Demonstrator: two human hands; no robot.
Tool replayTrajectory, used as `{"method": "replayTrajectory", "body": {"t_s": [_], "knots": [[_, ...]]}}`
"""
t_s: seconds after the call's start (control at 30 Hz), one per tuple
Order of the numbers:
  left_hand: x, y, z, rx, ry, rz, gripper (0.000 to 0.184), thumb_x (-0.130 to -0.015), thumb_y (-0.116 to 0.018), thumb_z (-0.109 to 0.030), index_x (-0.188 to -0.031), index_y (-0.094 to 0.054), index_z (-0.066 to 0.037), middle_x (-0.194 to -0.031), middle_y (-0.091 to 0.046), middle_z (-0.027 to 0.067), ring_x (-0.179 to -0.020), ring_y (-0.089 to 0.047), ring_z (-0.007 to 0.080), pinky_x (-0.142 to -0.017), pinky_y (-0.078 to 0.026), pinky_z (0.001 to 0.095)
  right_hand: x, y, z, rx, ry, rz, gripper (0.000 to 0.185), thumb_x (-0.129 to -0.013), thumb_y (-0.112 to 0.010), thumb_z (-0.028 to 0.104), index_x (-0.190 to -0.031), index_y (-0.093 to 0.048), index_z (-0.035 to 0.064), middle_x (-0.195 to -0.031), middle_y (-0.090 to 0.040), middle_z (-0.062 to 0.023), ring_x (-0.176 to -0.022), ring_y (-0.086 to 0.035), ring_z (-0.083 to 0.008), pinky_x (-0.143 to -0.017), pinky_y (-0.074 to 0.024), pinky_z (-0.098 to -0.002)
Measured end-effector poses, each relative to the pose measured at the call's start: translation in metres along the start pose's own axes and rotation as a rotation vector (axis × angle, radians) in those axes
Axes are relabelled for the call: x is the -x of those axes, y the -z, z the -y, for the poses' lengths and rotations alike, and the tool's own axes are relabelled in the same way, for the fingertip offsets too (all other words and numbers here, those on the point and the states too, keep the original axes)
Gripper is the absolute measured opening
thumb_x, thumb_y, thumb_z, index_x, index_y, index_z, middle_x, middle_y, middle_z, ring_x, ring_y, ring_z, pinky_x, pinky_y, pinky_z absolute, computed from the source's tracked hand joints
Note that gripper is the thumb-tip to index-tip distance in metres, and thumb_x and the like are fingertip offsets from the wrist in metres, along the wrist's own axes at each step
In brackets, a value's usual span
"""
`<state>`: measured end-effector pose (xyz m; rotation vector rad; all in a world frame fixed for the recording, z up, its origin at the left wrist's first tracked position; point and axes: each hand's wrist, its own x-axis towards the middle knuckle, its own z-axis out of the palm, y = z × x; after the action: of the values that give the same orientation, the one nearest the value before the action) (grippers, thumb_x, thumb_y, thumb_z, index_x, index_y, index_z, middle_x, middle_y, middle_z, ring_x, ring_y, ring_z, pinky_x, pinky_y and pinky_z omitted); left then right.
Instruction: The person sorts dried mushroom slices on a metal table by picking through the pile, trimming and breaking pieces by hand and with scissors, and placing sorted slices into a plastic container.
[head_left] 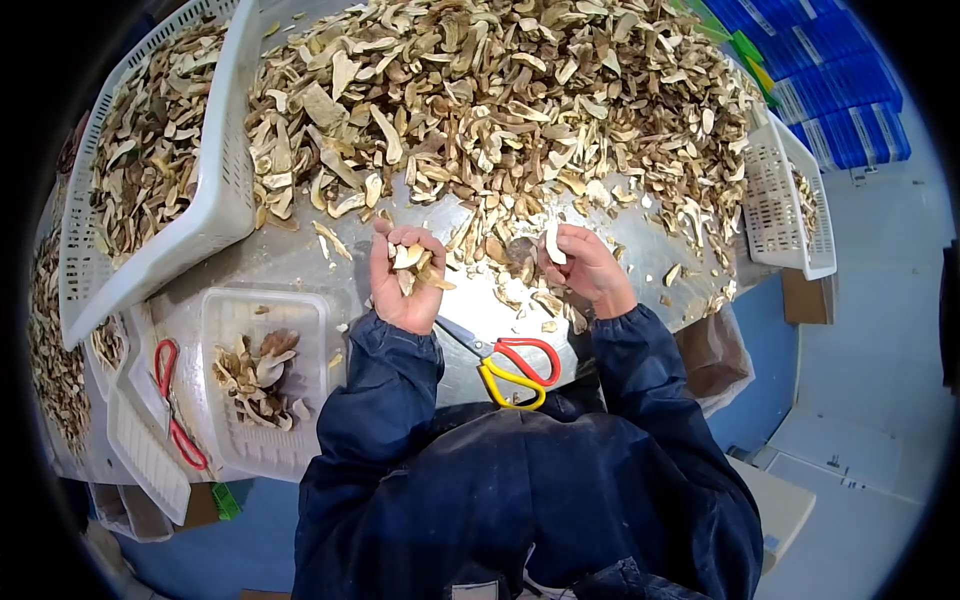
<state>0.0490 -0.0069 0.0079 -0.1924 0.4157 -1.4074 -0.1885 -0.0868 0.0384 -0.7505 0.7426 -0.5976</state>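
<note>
Several dried mushroom slices [411, 262] lie in my left hand [404, 290], which is turned palm up with its fingers curled round them. Between the thumb and fingers of my right hand [590, 268] is one pale dried mushroom slice [553, 243], held upright. A big heap of dried mushroom slices [500, 95] covers the metal table [400, 205] beyond both hands, and loose pieces and crumbs are scattered between them. Just below my hands, near the table edge, rest scissors [484, 349] with one red and one yellow handle.
At the left stands a large white basket [232, 165] full of slices. Nearer me is a clear tray [310, 400] with a few pieces, beside red-handled scissors [167, 400]. A smaller white basket [762, 190] sits at the right edge; blue trays [840, 90] are stacked behind it.
</note>
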Motion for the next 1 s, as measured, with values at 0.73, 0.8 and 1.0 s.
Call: {"method": "replayTrajectory", "body": {"t_s": [0.73, 0.8, 1.0], "knots": [[-0.006, -0.001, -0.015, -0.027, -0.090, 0.018, 0.010, -0.089, -0.057, -0.012, -0.098, -0.060, -0.012, -0.080, -0.055, 0.0006, -0.078, -0.054, 0.0153, -0.081, -0.048, 0.0351, -0.014, -0.018, 0.006, 0.143, -0.009, 0.141, 0.014, -0.084, -0.060, 0.015, -0.093, -0.056, 0.0047, -0.061, -0.046, 0.0040, -0.047, -0.044, -0.0052, -0.040, -0.0303, -0.0193], [-0.006, -0.003, -0.016, -0.002, -0.084, 0.022, 0.011, -0.088, -0.059, -0.013, -0.099, -0.060, -0.013, -0.080, -0.054, -0.0002, -0.078, -0.054, 0.0144, -0.082, -0.048, 0.0353, -0.017, -0.031, 0.009, 0.351, 0.011, 0.019, 0.014, -0.084, -0.060, 0.012, -0.095, -0.056, 0.0048, -0.060, -0.046, 0.0040, -0.046, -0.042, -0.0046, -0.040, -0.0308, -0.0198], [-0.006, -0.004, -0.018, -0.017, -0.097, 0.028, 0.012, -0.088, -0.060, -0.012, -0.100, -0.059, -0.014, -0.080, -0.054, -0.0009, -0.079, -0.054, 0.0137, -0.082, -0.047, 0.0350, -0.031, -0.063, -0.016, 1.619, 0.388, -0.035, 0.020, -0.077, -0.063, 0.020, -0.092, -0.061, 0.0065, -0.079, -0.062, -0.0136, -0.070, -0.061, -0.0299, -0.061, -0.0486, -0.0382]]}}
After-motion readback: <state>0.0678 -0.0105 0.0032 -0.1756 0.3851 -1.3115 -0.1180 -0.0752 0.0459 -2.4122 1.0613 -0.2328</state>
